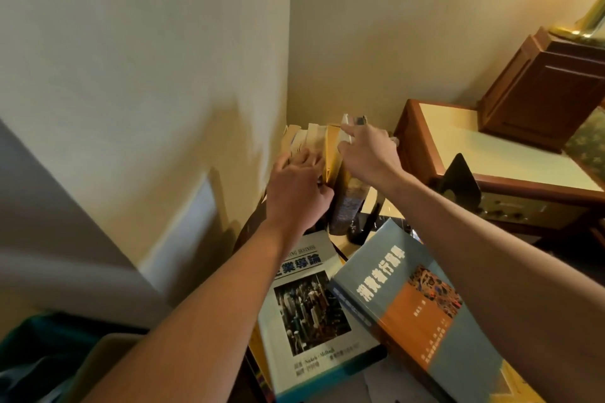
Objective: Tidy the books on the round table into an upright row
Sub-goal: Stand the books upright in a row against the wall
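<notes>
1. Upright row (314,141) stands at the worktop (369,201) back corner; grey book (307,314) and blue-orange book (409,304) lie flat in front.
2. Left grip (294,190) is clamped on the row's near books; right grip (366,154) pinches the tall book (347,203) top.
3. Step looks like squaring the row. Next: stand a flat book alongside.

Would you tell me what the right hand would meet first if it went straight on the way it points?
Probably the upright books: the right hand points at their top edges, seemingly touching them; depth is unclear.
</notes>
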Demonstrator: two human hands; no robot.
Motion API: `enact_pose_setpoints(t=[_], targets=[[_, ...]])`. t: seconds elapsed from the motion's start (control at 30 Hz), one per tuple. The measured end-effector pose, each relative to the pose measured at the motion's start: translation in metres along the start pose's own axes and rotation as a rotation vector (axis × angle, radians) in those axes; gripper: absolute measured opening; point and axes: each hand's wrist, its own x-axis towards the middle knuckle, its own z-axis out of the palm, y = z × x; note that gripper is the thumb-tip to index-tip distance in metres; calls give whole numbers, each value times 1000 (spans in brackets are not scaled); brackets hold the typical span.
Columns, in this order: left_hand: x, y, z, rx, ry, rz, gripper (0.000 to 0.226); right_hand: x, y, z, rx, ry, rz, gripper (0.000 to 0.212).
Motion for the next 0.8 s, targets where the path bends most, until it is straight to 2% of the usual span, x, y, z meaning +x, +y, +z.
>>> enact_pose_setpoints(t=[0.17, 0.3, 0.4, 0.57, 0.63, 0.8], targets=[[1, 1, 1, -153, 61, 13, 42, 3, 1, 23, -36, -83, -65, 48], [5, -3, -1, -188, 64, 14, 40, 3, 5, 23, -17, -148, -82, 33], [5, -9, 1, -156, -1, 23, 53, -6, 12, 27, 63, -171, -63, 48], [0, -13, 0, -96, -60, 61, 59, -24, 27, 30, 213, -197, -49, 52], [-6, -7, -5, -64, -92, 85, 61, -36, 29, 26, 234, -208, -52, 56], [-27, 10, -23, -8, -180, 82, 78, -67, 34, 11, 188, -115, -133, 60]])
